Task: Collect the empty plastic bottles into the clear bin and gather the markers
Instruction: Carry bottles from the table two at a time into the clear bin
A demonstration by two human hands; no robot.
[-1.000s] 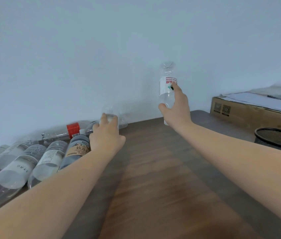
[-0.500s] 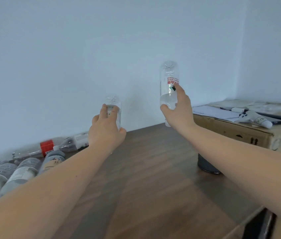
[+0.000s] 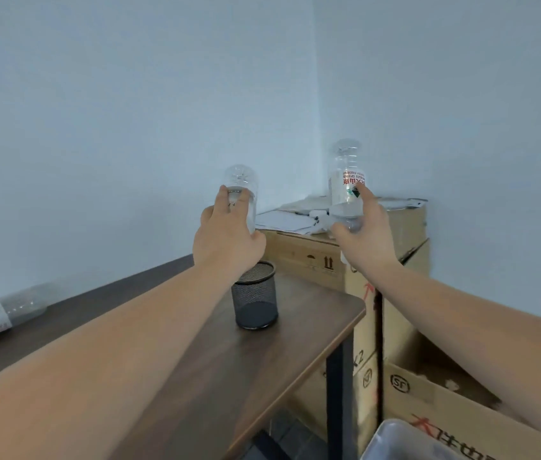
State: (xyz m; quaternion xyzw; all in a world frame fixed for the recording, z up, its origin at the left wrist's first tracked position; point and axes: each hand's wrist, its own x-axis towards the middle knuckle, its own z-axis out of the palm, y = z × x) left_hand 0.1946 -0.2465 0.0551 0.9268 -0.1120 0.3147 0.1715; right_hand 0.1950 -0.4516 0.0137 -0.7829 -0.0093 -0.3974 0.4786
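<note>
- wooden table fills the lower left, its right edge and rounded corner just past the mesh pen cup; dark leg drops below that corner
- cardboard box stack stands right of the table, touching or nearly so, papers on top; open SF carton lower down
- clear bin, only a corner shows at bottom edge, right of the table, below the right arm
- left hand wrapped round a small clear bottle, held base-up in the air above the pen cup
- right hand gripping a taller labelled bottle, also base-up, forefinger laid along the label, in front of the box top
- one more bottle lying on its side far left on the table by the wall
- no markers seen
- handling, my guess: both look empty, so very light, thin walls that dent if squeezed, smooth and a bit slippery; hold at mid-body or near the neck, light squeeze is enough
- room: open air between hands and bin, path goes right and down past the table corner; box stack sits close on the far side, so I'd keep the tall bottle clear of that edge
- bin mouth mostly out of frame, can't tell how full
</note>
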